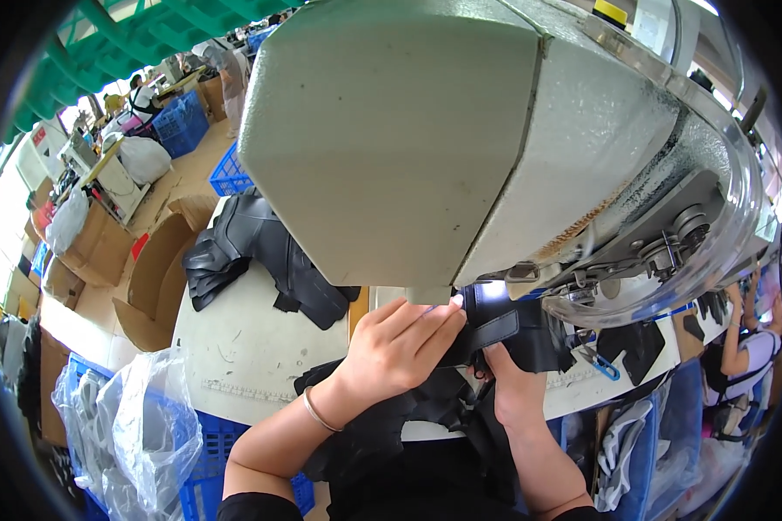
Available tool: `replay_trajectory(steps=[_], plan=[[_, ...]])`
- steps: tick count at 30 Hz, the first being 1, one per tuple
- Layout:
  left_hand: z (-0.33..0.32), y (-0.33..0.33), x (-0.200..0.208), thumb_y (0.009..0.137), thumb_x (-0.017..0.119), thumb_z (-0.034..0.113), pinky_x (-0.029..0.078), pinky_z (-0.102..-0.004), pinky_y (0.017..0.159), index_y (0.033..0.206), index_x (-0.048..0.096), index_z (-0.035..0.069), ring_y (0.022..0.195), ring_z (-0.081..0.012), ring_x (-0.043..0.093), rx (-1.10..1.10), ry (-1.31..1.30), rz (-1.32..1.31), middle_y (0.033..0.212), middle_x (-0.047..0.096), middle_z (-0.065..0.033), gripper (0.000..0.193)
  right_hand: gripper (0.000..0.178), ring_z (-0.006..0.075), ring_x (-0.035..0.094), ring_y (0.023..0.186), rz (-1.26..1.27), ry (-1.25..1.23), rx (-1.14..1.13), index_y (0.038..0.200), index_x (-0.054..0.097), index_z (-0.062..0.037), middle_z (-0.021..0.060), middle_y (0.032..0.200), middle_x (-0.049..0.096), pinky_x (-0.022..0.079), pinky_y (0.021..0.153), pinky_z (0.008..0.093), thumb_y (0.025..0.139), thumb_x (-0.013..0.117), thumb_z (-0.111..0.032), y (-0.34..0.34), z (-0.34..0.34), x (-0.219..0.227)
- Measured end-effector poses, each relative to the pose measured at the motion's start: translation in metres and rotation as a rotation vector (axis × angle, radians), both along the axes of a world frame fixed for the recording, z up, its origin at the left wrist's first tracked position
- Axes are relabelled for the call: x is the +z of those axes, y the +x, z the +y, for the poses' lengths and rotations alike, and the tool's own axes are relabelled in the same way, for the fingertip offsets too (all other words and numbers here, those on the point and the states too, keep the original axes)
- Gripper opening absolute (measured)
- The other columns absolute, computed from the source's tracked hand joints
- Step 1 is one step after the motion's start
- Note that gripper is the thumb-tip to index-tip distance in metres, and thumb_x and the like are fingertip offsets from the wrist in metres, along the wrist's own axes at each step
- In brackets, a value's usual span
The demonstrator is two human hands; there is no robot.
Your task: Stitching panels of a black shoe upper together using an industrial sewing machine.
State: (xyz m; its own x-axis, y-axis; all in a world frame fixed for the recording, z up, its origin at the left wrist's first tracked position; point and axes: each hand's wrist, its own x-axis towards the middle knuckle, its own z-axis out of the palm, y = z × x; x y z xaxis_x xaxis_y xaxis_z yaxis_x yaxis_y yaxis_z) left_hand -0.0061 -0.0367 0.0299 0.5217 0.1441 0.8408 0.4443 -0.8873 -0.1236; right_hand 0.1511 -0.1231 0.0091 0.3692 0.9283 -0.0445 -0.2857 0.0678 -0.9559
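A large grey-white sewing machine head [391, 148] fills the upper middle and hides the needle area. Just under it my left hand [404, 347] lies with fingers stretched out, their tips at the edge of a black leather-like piece [495, 330] with a stitched strap. To its right, my right hand [517, 382] grips the near edge of that piece, thumb on top and the other fingers mostly hidden below. More black pieces [434, 404] hang over the table's front edge toward my lap. A lamp lights the work beside my left fingertips.
A stack of black cut pieces [261, 247] rests on the white table [235, 347] at the left. Blue-handled snips [601, 366] and flat black pieces [634, 347] lie right. Plastic-covered blue crates [208, 460] flank the table. An open cardboard box [152, 295] stands left; people [752, 356] sit nearby.
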Motion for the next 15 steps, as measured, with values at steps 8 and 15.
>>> replay_trajectory(steps=[8, 15], plan=[[0.002, 0.003, -0.001, 0.064, 0.067, 0.003, 0.044, -0.0246, 0.052, 0.094, 0.070, 0.002, 0.079, -0.0169, 0.063, -0.014, -0.004, -0.034, 0.088, 0.064, -0.0042, 0.031, 0.011, 0.0099, 0.059, 0.056, -0.004, 0.140, -0.012, 0.099, 0.061, -0.0038, 0.0027, 0.075, 0.062, 0.041, 0.046, 0.0206, 0.090, 0.063, -0.010, 0.000, 0.004, -0.004], [0.003, 0.003, 0.000, 0.059, 0.065, 0.002, 0.039, -0.0267, 0.047, 0.101, 0.068, 0.003, 0.064, -0.0132, 0.060, 0.037, -0.083, -0.031, 0.092, 0.066, -0.0050, 0.043, 0.007, 0.0091, 0.059, 0.055, -0.030, 0.025, 0.025, 0.095, 0.062, -0.0041, 0.0023, 0.072, 0.062, 0.042, 0.047, 0.0206, 0.091, 0.062, -0.010, 0.002, 0.017, 0.015]])
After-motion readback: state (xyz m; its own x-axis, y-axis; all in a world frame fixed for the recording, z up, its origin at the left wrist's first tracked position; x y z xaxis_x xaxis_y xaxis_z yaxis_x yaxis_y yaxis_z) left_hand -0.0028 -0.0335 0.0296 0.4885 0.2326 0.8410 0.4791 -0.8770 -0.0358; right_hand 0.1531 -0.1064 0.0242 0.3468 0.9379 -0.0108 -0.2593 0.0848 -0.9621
